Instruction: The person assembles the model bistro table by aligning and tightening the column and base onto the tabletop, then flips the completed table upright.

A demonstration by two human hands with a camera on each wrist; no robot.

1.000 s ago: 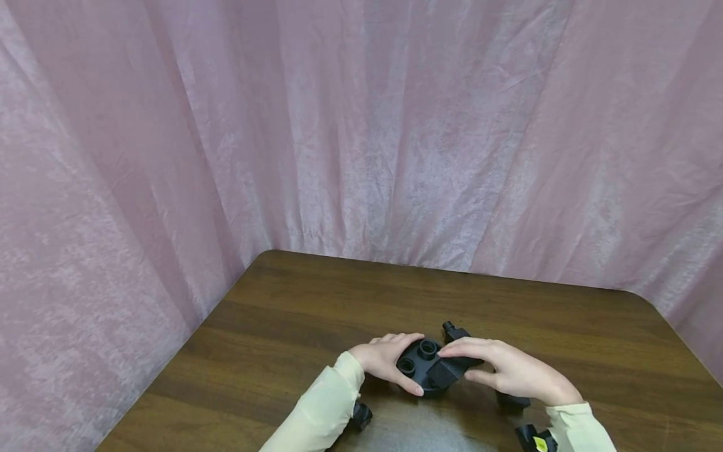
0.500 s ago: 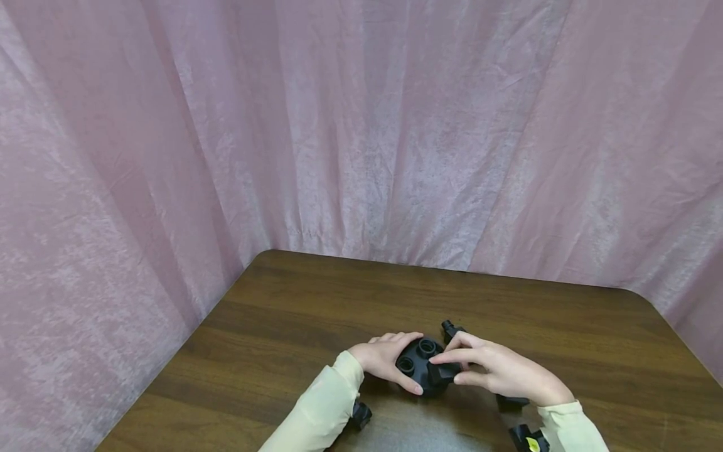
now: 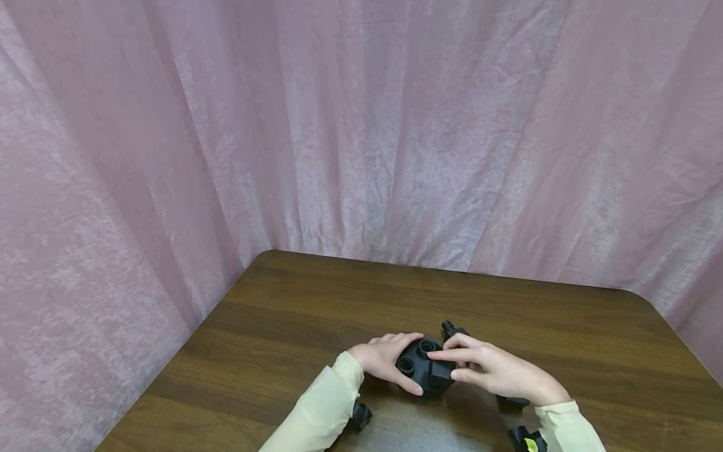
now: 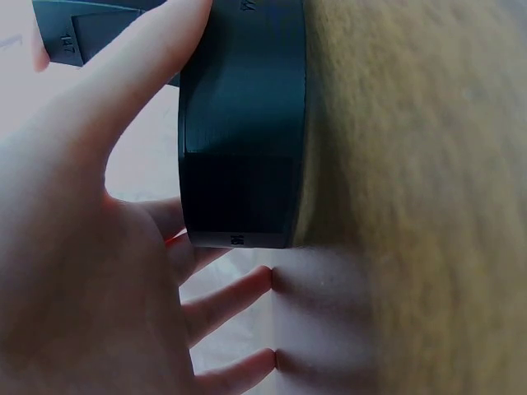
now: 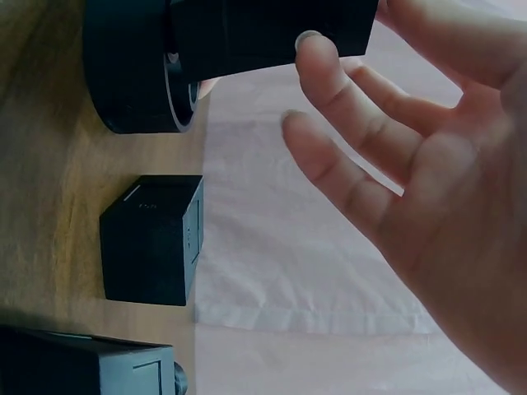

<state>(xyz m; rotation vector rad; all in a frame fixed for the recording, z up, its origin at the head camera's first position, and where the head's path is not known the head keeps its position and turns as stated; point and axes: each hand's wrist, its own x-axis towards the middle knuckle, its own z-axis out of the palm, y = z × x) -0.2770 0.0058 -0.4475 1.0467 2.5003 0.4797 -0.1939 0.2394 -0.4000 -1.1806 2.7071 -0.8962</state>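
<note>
My left hand (image 3: 390, 361) holds a round black base (image 3: 419, 364) on the table, thumb along its near side and fingers around the far side. Two ring-shaped sockets show on top of it. In the left wrist view, the smooth curved side of the base appears close up. Between its fingertips my right hand (image 3: 499, 370) pinches a black angular block (image 5: 255, 33), which sits at the right part of the base's top. In the right wrist view, an open hollow shows at the base's edge beside this block; how deep the block sits is hidden.
Behind my right hand lies a black piece with a knobbed end (image 3: 449, 327). A dark block (image 3: 513, 403) is partly under the right wrist. The right wrist view shows a separate black block (image 5: 148, 247). A pink curtain (image 3: 361, 138) hangs behind the wooden table (image 3: 316, 295).
My right hand has shifted slightly left and tilted the block down from a raised slant onto the base, its fingertips closer together. My left hand and the base have stayed in place.
</note>
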